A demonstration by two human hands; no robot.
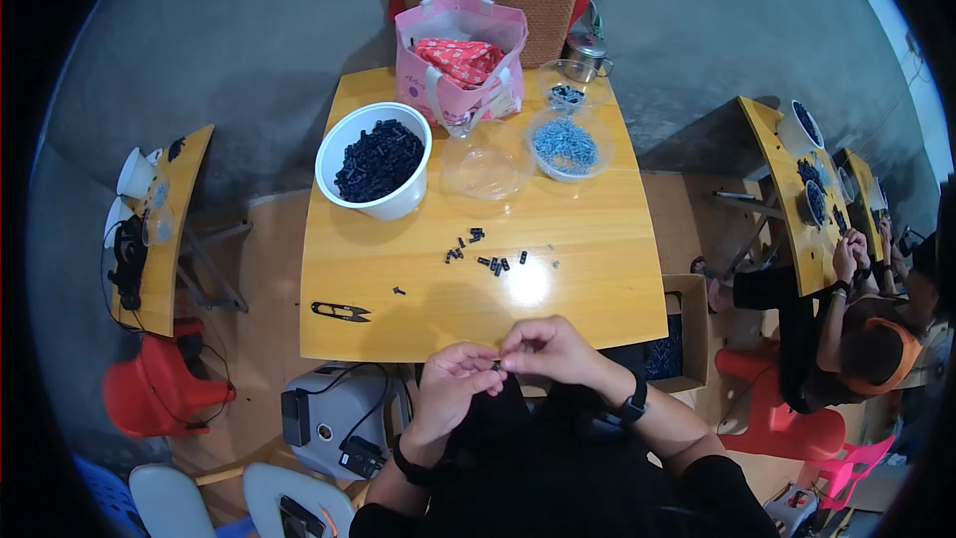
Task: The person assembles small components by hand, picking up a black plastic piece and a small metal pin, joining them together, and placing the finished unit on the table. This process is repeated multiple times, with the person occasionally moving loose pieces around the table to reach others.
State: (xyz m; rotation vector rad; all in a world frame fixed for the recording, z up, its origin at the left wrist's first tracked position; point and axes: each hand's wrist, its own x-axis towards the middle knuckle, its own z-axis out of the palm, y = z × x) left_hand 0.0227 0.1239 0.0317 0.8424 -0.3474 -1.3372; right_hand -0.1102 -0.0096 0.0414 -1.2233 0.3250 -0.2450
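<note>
My left hand (458,386) and my right hand (554,350) meet just off the near edge of the yellow table (438,329). Between their fingertips is a small black part (497,366), mostly covered by the fingers, and both hands pinch it. Ahead on the tabletop lie several loose small black plastic parts (496,265). A pair of black thread snips (341,312) rests at the near left, with one small dark piece (399,291) beside it.
Farther back stand a white bucket of black parts (326,161), a clear tub of silvery small pieces (566,146), an empty-looking clear bowl (486,174) and a pink bag (453,90). An open cardboard box (694,339) sits right of the table. Another person (876,344) works at the far right.
</note>
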